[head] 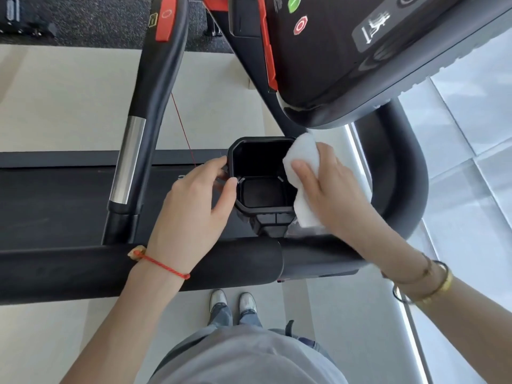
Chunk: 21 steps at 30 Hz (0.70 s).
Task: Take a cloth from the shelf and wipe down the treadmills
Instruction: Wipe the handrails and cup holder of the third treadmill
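A white cloth [300, 173], crumpled and folded, is pressed against the right rim of a black, angular cup holder [261, 176] on a treadmill [332, 65]. The holder is open at the top and dark inside, and sits just below the treadmill's glossy black console, which carries a green and a red button. A black padded handrail [83, 270] runs across in front of the holder; an upright bar with a silver section and a red patch stands to its left.
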Tool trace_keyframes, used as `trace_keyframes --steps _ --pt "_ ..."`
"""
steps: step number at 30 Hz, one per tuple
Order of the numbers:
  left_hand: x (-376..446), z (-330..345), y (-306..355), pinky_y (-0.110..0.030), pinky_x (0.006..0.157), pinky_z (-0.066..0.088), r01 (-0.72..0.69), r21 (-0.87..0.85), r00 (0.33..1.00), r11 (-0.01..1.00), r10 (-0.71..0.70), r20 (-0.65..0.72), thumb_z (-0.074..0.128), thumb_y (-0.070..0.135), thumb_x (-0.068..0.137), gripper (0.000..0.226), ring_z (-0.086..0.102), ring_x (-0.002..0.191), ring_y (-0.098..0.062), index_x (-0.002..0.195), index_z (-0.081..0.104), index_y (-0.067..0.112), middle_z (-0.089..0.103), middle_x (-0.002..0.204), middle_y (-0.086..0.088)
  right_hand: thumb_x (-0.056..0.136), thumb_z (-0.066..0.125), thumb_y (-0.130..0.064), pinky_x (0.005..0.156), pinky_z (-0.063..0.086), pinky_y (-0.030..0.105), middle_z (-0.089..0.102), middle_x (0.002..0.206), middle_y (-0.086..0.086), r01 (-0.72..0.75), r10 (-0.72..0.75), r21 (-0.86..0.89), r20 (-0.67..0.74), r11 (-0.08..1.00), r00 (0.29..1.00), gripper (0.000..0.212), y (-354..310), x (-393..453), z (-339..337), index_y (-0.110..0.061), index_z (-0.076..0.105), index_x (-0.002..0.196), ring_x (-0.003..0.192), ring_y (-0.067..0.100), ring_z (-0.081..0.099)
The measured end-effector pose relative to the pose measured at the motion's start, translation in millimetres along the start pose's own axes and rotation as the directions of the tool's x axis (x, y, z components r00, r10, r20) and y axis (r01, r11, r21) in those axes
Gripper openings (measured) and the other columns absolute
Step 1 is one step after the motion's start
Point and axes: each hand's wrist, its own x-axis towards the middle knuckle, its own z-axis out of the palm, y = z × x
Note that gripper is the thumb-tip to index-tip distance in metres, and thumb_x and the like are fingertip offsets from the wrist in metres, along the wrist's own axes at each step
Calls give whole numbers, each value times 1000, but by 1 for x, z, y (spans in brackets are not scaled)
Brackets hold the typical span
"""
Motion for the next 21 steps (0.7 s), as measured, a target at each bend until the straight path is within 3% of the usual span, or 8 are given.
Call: trace_keyframes --steps 3,8,11,13,15,17,19,21 --pt "0 1 -1 -23 87 51 13 -5 1000 1000 -13 -5 55 25 96 32 62 89 2 127 60 21 60 97 20 100 40 -45 77 37 33 60 113 13 0 -2 40 57 999 998 52 3 20 -4 -10 38 137 102 33 57" --pt "2 -1 -1 -18 88 49 15 -24 1000 1000 -15 10 55 27 95 33 62 93 5 128 59 24 62 100 21 99 42 -40 82 31 16 39 149 6 148 -144 -47 73 988 987 59 12 -8 -6 -12 25 148 121 24 49" --pt "2 -1 -1 -20 88 51 17 -25 1000 1000 -17 12 56 27 95 33 63 92 2 127 60 23 65 101 17 98 36 -45 107 33 26 28 156 8 292 -281 -198 85 936 956 65 4 -1 -7 -7 26 149 137 25 37" --pt "2 -1 -1 -19 87 52 22 -33 1000 999 -22 13 57 27 94 34 63 92 3 127 60 23 66 100 16 98 33 -45 116 23 29 32 153 15 450 -426 -314 144 836 893 66 -2 12 -8 -1 32 147 142 27 31" --pt "1 -1 -1 -23 86 53 22 -36 1000 999 -22 14 56 27 93 35 64 92 3 128 60 24 67 100 15 98 32 -45 114 22 27 37 151 14 547 -495 -380 232 746 837 65 -6 29 -10 -1 33 146 140 26 35" --pt "1 -1 -1 -28 86 55 21 -40 1000 999 -20 14 56 28 93 35 64 92 1 128 60 23 67 101 14 98 33 -48 107 35 31 42 148 7 589 -504 -421 304 690 808 64 -11 49 -13 -8 32 148 132 24 44" --pt "2 -2 -1 -30 86 56 22 -37 1000 999 -21 15 56 28 94 35 64 92 1 128 60 23 67 100 14 98 35 -49 90 48 41 50 138 1 617 -502 -447 359 647 787 60 -19 65 -13 -15 33 147 118 24 54" --pt "2 -2 -1 -31 86 56 23 -35 1000 999 -22 15 56 29 94 35 64 92 1 129 60 24 67 100 15 97 38 -48 81 49 42 53 129 -1 632 -510 -445 374 634 775 56 -24 71 -10 -18 34 144 109 24 56"
